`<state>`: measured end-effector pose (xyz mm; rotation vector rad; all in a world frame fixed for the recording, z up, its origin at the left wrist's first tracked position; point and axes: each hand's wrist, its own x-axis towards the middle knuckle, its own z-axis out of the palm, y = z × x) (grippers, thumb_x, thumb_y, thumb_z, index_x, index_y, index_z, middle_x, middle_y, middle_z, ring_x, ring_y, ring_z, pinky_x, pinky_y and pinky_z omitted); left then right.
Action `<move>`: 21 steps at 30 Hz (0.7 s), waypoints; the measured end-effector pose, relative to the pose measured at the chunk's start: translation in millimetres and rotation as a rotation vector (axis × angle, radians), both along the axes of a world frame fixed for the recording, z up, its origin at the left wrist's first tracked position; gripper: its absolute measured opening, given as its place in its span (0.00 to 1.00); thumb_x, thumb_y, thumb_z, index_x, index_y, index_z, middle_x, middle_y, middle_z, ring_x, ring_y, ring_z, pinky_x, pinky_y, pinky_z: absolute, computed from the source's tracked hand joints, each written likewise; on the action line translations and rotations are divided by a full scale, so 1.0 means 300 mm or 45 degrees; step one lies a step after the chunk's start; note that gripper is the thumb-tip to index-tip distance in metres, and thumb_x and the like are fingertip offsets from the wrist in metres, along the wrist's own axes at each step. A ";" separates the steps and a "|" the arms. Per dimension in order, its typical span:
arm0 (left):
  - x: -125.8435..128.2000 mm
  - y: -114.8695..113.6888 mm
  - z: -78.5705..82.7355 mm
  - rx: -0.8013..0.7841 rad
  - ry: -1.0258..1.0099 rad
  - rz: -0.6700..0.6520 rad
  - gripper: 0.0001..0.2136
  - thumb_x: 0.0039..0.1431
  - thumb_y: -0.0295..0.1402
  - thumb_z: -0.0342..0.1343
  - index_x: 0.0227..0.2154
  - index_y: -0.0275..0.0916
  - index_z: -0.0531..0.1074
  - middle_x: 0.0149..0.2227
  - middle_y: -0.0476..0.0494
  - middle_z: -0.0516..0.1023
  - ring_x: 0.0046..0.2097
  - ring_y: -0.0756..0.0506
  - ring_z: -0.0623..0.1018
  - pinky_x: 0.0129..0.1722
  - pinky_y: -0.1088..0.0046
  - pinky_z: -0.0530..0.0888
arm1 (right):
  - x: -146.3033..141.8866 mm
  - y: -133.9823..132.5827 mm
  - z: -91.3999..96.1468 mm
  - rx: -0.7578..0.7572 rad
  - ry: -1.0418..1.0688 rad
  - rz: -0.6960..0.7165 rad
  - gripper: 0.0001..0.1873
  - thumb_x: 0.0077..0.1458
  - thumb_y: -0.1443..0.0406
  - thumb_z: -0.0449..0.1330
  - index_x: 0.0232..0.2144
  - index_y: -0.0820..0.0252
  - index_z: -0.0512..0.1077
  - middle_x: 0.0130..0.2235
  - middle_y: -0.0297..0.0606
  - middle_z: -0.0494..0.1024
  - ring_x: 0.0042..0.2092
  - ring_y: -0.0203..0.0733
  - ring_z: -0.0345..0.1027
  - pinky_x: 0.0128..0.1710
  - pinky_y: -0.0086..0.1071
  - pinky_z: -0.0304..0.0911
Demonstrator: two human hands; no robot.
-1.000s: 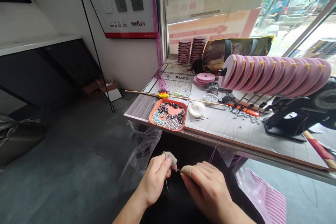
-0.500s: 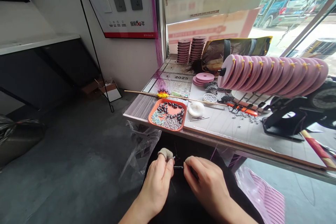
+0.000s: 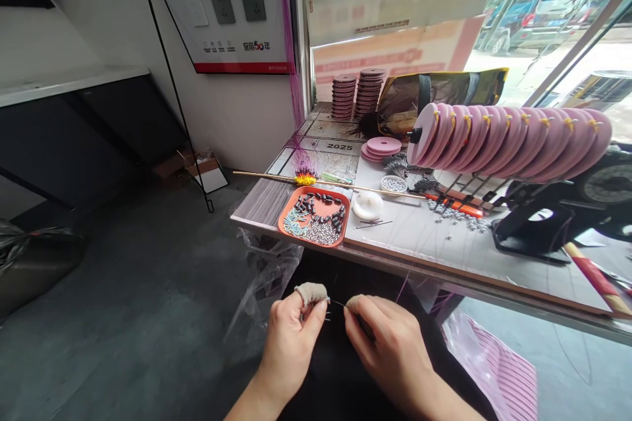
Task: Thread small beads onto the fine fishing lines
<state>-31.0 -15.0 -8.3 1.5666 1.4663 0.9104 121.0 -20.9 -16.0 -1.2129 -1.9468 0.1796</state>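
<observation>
Over my lap, my left hand [image 3: 296, 332] is closed in a pinch, thumb against an index finger that wears a beige cloth finger cover [image 3: 312, 292]. A tiny pale blue tip shows at that pinch. My right hand [image 3: 390, 335] is also closed, its covered fingertip pinching a thin line [image 3: 338, 303] that stretches across the short gap to my left hand. Short thin pieces stick out below my left thumb, too small to name. Beyond my hands, an orange tray [image 3: 285, 231] holds black swivel-like parts, pale blue tubes and small silvery pieces.
A machine with a row of pink foam spools [image 3: 508, 141] stands at the table's right. A thin wooden stick [image 3: 257, 174], a white disc [image 3: 367, 205], a small bowl of beads [image 3: 394, 185] and loose grey beads [image 3: 459, 217] lie on the table. Plastic bags hang below its edge.
My left hand has tilted slightly, turning its covered fingertip more toward the right. The line between my hands now runs higher, at fingertip level. My right hand has barely moved.
</observation>
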 end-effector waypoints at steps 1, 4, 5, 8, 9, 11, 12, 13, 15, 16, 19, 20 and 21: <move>0.001 0.001 0.001 -0.001 -0.017 -0.007 0.08 0.56 0.35 0.50 0.28 0.39 0.70 0.26 0.48 0.74 0.32 0.46 0.74 0.35 0.73 0.69 | 0.000 0.002 0.004 -0.006 0.023 0.002 0.09 0.58 0.69 0.49 0.28 0.62 0.67 0.21 0.33 0.69 0.22 0.33 0.62 0.23 0.25 0.56; 0.006 0.001 0.012 -0.040 -0.022 -0.098 0.08 0.58 0.35 0.48 0.31 0.39 0.70 0.29 0.48 0.76 0.34 0.47 0.74 0.36 0.73 0.68 | -0.001 0.009 0.013 -0.011 0.043 0.043 0.13 0.59 0.66 0.48 0.45 0.67 0.64 0.29 0.38 0.73 0.27 0.35 0.67 0.27 0.26 0.60; 0.007 -0.002 0.019 -0.056 0.002 -0.138 0.09 0.59 0.35 0.47 0.31 0.39 0.70 0.30 0.47 0.76 0.34 0.47 0.74 0.36 0.73 0.68 | -0.002 0.010 0.014 -0.009 0.007 0.068 0.14 0.60 0.65 0.47 0.46 0.67 0.63 0.29 0.38 0.73 0.27 0.36 0.67 0.27 0.26 0.59; 0.000 -0.022 0.048 -0.104 0.152 -0.243 0.11 0.62 0.34 0.41 0.30 0.40 0.68 0.28 0.48 0.74 0.31 0.48 0.72 0.32 0.74 0.67 | -0.005 0.005 0.004 0.046 -0.200 0.144 0.13 0.62 0.66 0.44 0.29 0.60 0.66 0.20 0.31 0.69 0.20 0.34 0.61 0.23 0.28 0.52; -0.010 -0.031 0.058 -0.124 0.210 -0.312 0.11 0.61 0.33 0.41 0.30 0.40 0.67 0.27 0.49 0.73 0.29 0.48 0.71 0.31 0.73 0.66 | -0.004 0.000 -0.002 0.086 -0.277 0.201 0.17 0.63 0.67 0.43 0.24 0.59 0.64 0.17 0.30 0.67 0.17 0.34 0.58 0.21 0.28 0.49; -0.047 -0.045 0.073 -0.200 0.255 -0.526 0.08 0.60 0.32 0.44 0.31 0.41 0.68 0.26 0.50 0.72 0.28 0.48 0.70 0.30 0.73 0.64 | 0.009 -0.011 -0.011 0.189 -0.412 0.396 0.21 0.62 0.71 0.40 0.18 0.58 0.59 0.14 0.29 0.63 0.15 0.33 0.53 0.20 0.30 0.44; -0.075 -0.047 0.074 -0.261 0.207 -0.601 0.06 0.58 0.31 0.47 0.31 0.41 0.70 0.26 0.51 0.72 0.28 0.48 0.69 0.31 0.73 0.64 | 0.021 -0.014 -0.013 0.234 -0.464 0.506 0.21 0.62 0.72 0.39 0.18 0.58 0.57 0.13 0.29 0.63 0.14 0.33 0.51 0.20 0.30 0.43; -0.111 -0.042 0.070 -0.347 0.082 -0.582 0.04 0.55 0.30 0.51 0.30 0.41 0.71 0.25 0.52 0.72 0.28 0.49 0.69 0.31 0.74 0.64 | 0.037 -0.015 -0.012 0.261 -0.504 0.597 0.21 0.61 0.73 0.38 0.18 0.58 0.57 0.13 0.28 0.63 0.14 0.34 0.50 0.20 0.30 0.43; -0.198 -0.006 0.042 -0.534 -0.288 -0.277 0.02 0.50 0.27 0.57 0.25 0.40 0.72 0.23 0.53 0.72 0.27 0.50 0.68 0.32 0.75 0.64 | 0.072 -0.009 -0.002 0.244 -0.553 0.643 0.20 0.60 0.74 0.38 0.19 0.58 0.56 0.14 0.28 0.63 0.15 0.34 0.50 0.22 0.30 0.44; -0.245 0.028 0.017 -0.652 -0.563 0.011 0.03 0.47 0.25 0.60 0.23 0.39 0.72 0.23 0.53 0.72 0.27 0.51 0.68 0.31 0.76 0.65 | 0.088 -0.004 0.005 0.201 -0.571 0.619 0.19 0.60 0.74 0.38 0.20 0.57 0.55 0.15 0.28 0.63 0.15 0.34 0.51 0.22 0.30 0.44; -0.358 0.186 -0.075 -0.695 -0.786 0.318 0.02 0.54 0.28 0.56 0.30 0.35 0.72 0.27 0.50 0.72 0.27 0.51 0.70 0.29 0.74 0.69 | 0.105 0.012 0.018 0.085 -0.604 0.539 0.15 0.60 0.72 0.43 0.21 0.57 0.55 0.17 0.28 0.64 0.17 0.35 0.53 0.23 0.30 0.44; -0.379 0.248 -0.104 -0.706 -0.869 0.400 0.06 0.56 0.31 0.54 0.35 0.35 0.71 0.33 0.47 0.74 0.31 0.49 0.73 0.31 0.71 0.71 | 0.099 0.015 0.018 0.089 -0.587 0.518 0.15 0.60 0.71 0.44 0.22 0.57 0.56 0.18 0.28 0.64 0.18 0.35 0.53 0.23 0.30 0.44; -0.392 0.309 -0.127 -0.711 -0.964 0.473 0.11 0.58 0.33 0.52 0.42 0.35 0.68 0.40 0.43 0.73 0.36 0.47 0.74 0.34 0.65 0.73 | 0.088 0.016 0.015 0.108 -0.556 0.499 0.15 0.61 0.70 0.44 0.22 0.57 0.56 0.18 0.28 0.64 0.18 0.35 0.53 0.24 0.30 0.43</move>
